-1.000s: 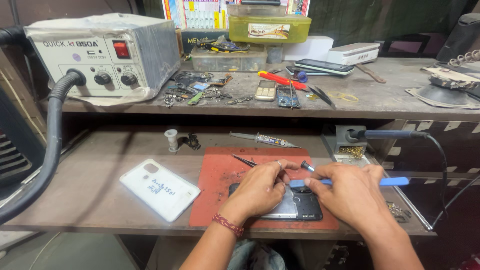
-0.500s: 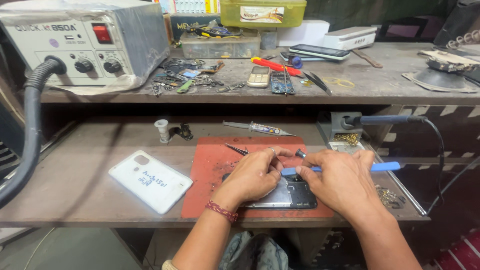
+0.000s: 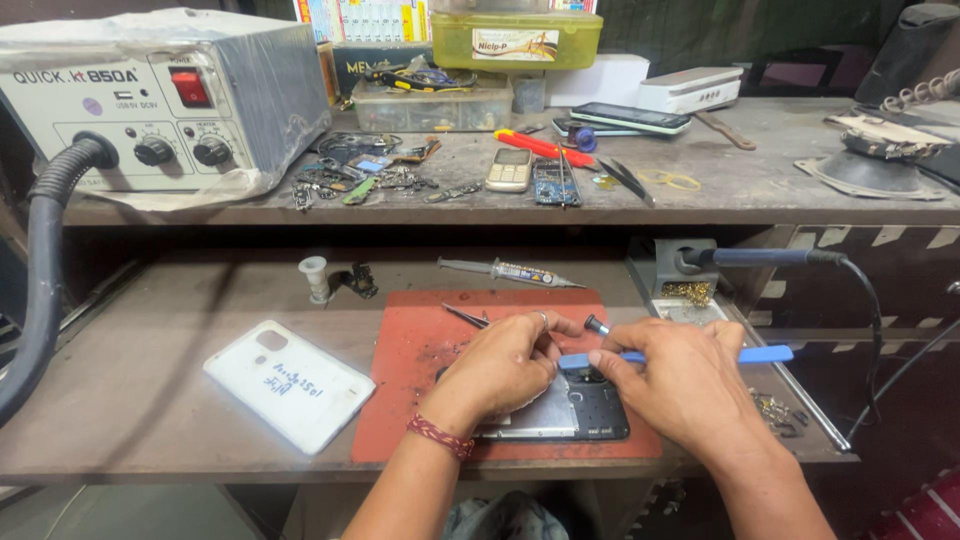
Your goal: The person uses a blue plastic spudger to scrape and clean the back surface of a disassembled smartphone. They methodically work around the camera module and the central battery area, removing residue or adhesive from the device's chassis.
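On the red work mat (image 3: 420,400) atop the tabletop (image 3: 150,400), an opened smartphone (image 3: 575,410) lies under both hands: left hand (image 3: 500,370) presses it down, right hand (image 3: 680,385) pinches a blue pry tool (image 3: 740,354) beside a white back cover (image 3: 290,385).

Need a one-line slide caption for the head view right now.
Left hand steadies an opened phone on a red mat while right hand works a blue pry tool.
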